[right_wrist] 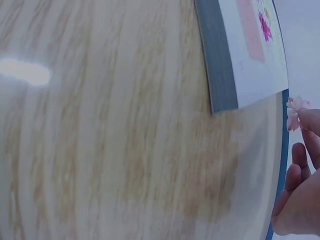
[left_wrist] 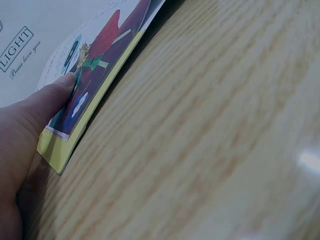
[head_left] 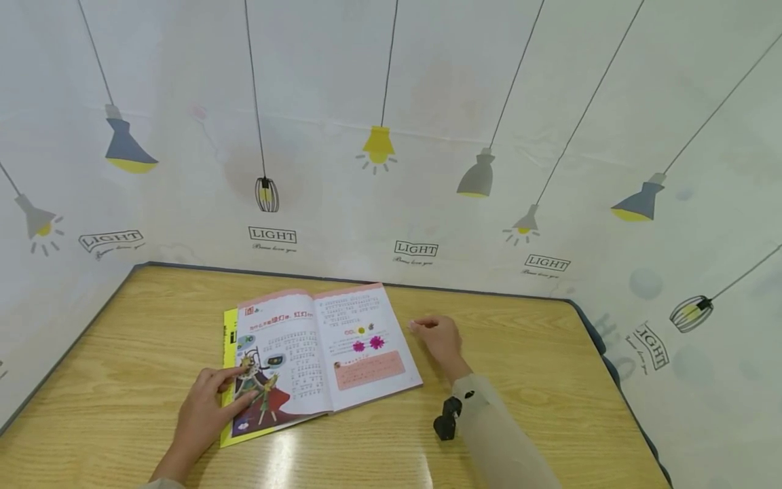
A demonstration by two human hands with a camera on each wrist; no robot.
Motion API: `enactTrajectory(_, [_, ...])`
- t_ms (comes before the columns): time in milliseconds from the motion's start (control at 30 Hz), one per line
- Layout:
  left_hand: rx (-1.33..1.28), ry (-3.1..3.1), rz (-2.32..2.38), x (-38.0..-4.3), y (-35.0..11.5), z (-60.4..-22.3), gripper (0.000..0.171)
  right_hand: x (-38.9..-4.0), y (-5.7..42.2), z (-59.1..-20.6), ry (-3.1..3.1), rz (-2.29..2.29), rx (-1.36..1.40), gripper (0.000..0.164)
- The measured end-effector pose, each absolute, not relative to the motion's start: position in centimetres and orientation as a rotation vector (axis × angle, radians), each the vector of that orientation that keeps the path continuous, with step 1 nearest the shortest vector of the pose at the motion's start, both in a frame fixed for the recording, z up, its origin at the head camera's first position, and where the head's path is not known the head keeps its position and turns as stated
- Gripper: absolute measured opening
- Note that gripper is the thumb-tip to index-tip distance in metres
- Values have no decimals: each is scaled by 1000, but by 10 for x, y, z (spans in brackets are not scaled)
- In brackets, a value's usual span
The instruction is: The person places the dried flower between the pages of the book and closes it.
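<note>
An open book (head_left: 363, 312) with printed pages lies on the table, a yellow cover edge (head_left: 229, 339) showing at its left. My left hand (head_left: 204, 407) rests on the illustrated left page, thumb and index finger extended over the picture; the left wrist view shows the thumb (left_wrist: 55, 95) flat on the page. Just off the book's right edge, my right hand (head_left: 438, 339) pinches a small pale pink flower (right_wrist: 294, 114) between thumb and fingertip. On the right page are two magenta flowers (head_left: 377, 342), with a small yellow flower shape (head_left: 361, 330) above them.
The wooden table (head_left: 550, 380) has a dark edge and meets a pale wall covering (head_left: 330, 170) printed with hanging lamps. A black device (head_left: 449, 418) is worn at my right wrist. Light glares off the tabletop near the front.
</note>
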State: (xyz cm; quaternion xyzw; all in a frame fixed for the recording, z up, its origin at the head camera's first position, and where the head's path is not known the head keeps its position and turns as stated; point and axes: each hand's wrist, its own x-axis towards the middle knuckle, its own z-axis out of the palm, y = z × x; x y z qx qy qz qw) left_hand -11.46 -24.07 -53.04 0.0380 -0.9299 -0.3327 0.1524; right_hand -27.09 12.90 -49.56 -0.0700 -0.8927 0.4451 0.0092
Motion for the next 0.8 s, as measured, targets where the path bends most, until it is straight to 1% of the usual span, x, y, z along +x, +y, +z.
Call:
enactTrajectory(333, [112, -2669, -955, -115, -241, -531, 52, -276, 105, -489, -2805, 1462, -213, 24])
enactTrajectory(633, [117, -2660, -956, -115, -242, -535, 50, -281, 87, -492, -2890, 1507, -226, 19])
enactTrajectory(800, [117, -2658, -946, -116, -243, -535, 50, -281, 81, -490, -2914, 1510, -218, 20])
